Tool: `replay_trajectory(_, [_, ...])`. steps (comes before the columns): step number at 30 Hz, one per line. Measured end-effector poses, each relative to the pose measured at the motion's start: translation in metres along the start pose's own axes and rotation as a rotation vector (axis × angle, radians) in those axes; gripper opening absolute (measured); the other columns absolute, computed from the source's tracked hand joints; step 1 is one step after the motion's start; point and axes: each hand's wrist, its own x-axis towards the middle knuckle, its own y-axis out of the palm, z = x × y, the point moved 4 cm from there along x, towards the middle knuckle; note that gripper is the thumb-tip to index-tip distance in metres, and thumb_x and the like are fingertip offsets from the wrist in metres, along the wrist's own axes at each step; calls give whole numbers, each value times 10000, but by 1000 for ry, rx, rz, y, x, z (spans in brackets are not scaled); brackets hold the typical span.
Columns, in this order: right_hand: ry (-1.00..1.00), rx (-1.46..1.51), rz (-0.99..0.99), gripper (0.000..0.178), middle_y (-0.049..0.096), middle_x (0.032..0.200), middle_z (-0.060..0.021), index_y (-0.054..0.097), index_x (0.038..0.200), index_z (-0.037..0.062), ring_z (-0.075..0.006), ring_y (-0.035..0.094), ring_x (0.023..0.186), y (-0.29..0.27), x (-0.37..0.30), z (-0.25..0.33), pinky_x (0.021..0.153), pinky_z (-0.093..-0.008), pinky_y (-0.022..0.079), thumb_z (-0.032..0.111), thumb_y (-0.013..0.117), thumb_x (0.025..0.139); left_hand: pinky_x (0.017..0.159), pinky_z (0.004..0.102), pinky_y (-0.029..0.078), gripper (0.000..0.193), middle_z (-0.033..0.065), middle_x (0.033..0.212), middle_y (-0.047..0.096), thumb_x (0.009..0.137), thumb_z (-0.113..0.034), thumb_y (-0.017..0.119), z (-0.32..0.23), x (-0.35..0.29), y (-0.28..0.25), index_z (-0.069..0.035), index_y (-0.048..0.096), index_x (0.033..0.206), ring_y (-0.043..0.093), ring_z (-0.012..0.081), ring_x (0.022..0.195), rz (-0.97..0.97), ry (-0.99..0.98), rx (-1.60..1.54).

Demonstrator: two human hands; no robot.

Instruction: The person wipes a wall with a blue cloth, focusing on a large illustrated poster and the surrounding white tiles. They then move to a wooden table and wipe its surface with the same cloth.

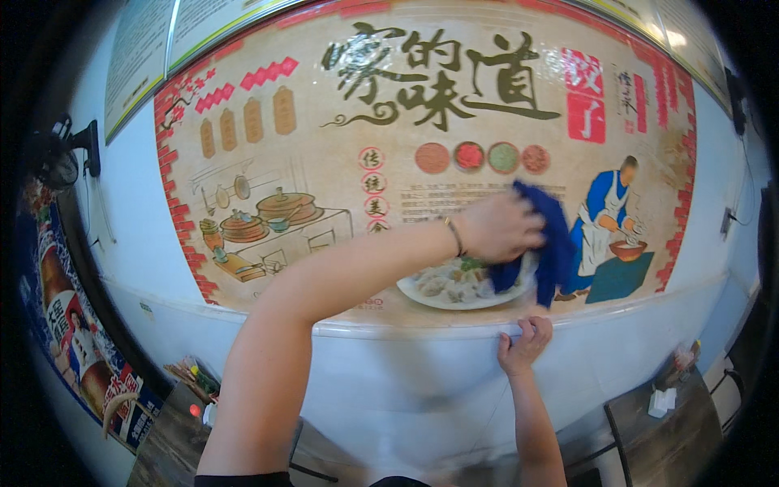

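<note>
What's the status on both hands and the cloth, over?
Left hand gripping blue cloth over the wall poster. Right hand at the ledge below, nothing visible in its grasp. In the way: cloth partly hides the printed plate.

Wall mural (pixel 324 162) bears large dark characters (pixel 430 57), circled red characters (pixel 372 183); bottle poster (pixel 73 333) bears lettering.

Cloth (pixel 553 231): before the far mural's (pixel 276 162) right half
Fan (pixel 61 158): left, seemingly on the wall (pixel 130 219)
Tables (pixel 665 438): near left, near right
</note>
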Motion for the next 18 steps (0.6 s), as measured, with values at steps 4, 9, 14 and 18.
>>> replay_trajectory(4, [5,34,0,385,429,1065,-155,443,1087,78,-353,408,1017,-3,2,0,906,-515,319,372,519,850,684,396,437,235,51,891,550,774,-271,578,88,12,-47,-183,598,992,552,247,812,-67,-349,165])
replay_trajectory(9, [-26,14,-15,385,425,1052,-161,438,1082,62,-345,408,1015,4,1,3,898,-484,320,374,495,865,775,404,442,262,89,974,575,785,-277,555,179,-28,-125,-137,606,1001,555,276,909,-443,-472,495])
replay_trajectory(14, [-44,25,-13,381,424,1042,-174,436,1078,35,-335,412,1006,4,5,3,885,-462,326,371,444,899,859,424,408,299,165,952,558,762,-218,556,197,-80,-176,-36,574,1000,520,316,951,-442,-590,473])
replay_trajectory(18, [-59,-27,10,386,424,1041,-176,436,1076,24,-330,413,996,-1,4,8,876,-451,327,372,428,910,865,413,429,248,212,954,558,681,-168,555,218,-132,-198,41,599,807,515,352,958,-364,-676,555])
